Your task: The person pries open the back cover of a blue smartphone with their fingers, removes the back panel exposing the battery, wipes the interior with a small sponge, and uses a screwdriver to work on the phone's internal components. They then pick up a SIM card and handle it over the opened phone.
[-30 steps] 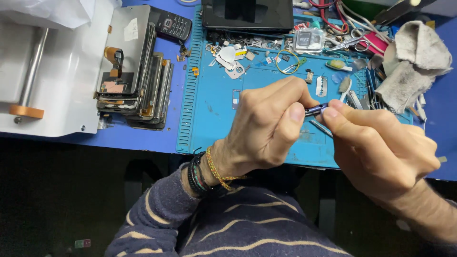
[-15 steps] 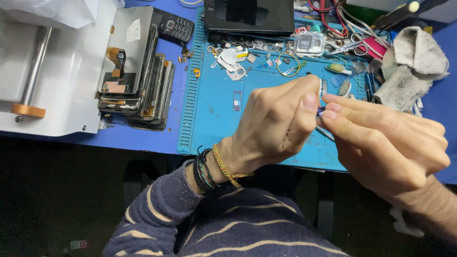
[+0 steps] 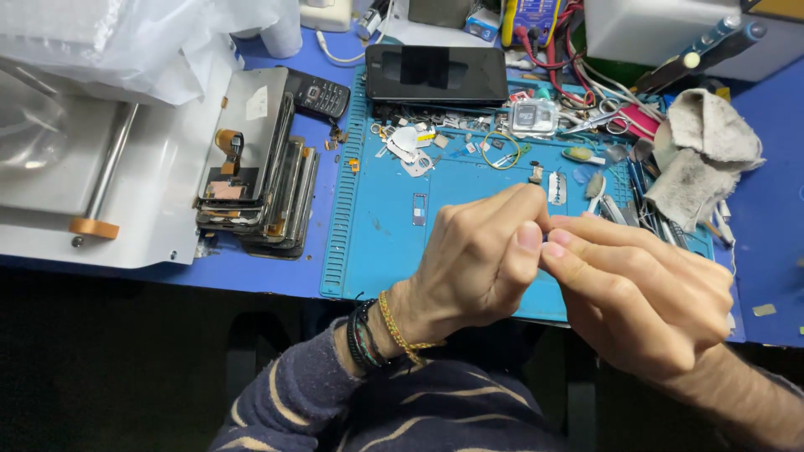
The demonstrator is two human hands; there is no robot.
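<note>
Left hand [image 3: 481,264]: fingertips pressed together against the right fingertips, above the near edge of the blue mat [image 3: 394,243]; grip closed, held item hidden.
Right hand [image 3: 641,293]: fingers pinched toward the left thumb; contents cannot be told.
Phone [image 3: 435,74]: laid at the mat's far edge.
Screen stack [image 3: 260,184]: left of the mat, on the desk [image 3: 770,226].
Grey rag [image 3: 703,155]: right of the mat.

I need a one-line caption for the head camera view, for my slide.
Two bare hands, left hand and right hand, meet fingertip to fingertip above a blue repair mat strewn with small phone parts.
</note>
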